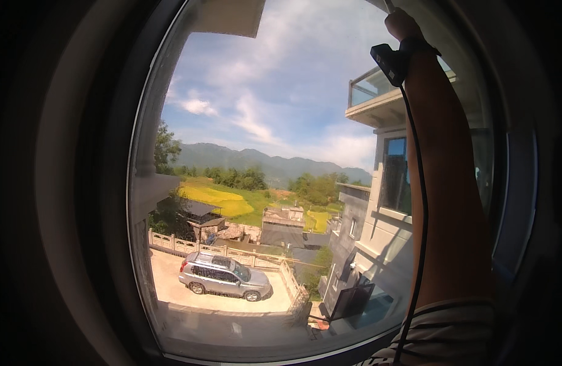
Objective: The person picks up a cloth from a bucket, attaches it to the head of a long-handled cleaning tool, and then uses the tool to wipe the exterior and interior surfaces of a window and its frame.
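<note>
My right hand (403, 25) is raised high at the top right, its fingers closed around a pale rod-like handle (390, 5). The rest of that tool runs out of the picture. Behind the arm stands a large window pane (271, 91) in a dark frame (145, 105), with smears and specks showing on the glass. Strapped at my right wrist is a small black device (390, 64), and a black cable (422, 196) hangs from it along the forearm to the sleeve (445, 329). My left hand is out of view.
A curved grey band, perhaps a curtain or wall edge (56, 151), lies in shadow at left. Beyond the glass are a silver car (223, 277) on a paved yard, a balustrade (207, 246), a neighbouring house (390, 228) with a glass-railed balcony (372, 89), fields and mountains.
</note>
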A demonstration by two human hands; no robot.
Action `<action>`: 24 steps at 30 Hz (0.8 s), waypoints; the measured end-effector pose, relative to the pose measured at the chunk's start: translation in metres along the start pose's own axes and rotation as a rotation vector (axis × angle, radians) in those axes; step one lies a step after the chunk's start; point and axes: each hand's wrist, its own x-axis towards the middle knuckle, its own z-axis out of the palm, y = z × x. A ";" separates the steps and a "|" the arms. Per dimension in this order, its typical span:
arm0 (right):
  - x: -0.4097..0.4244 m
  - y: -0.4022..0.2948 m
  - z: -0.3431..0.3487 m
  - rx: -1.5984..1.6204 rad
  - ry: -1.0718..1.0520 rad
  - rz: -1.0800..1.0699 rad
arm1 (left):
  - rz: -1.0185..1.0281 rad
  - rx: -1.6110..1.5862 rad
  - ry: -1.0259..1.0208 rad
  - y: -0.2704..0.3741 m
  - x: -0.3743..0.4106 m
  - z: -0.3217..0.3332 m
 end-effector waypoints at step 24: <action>-0.408 0.378 -0.085 1.019 -0.281 0.684 | -0.302 0.152 0.778 0.007 -0.039 0.079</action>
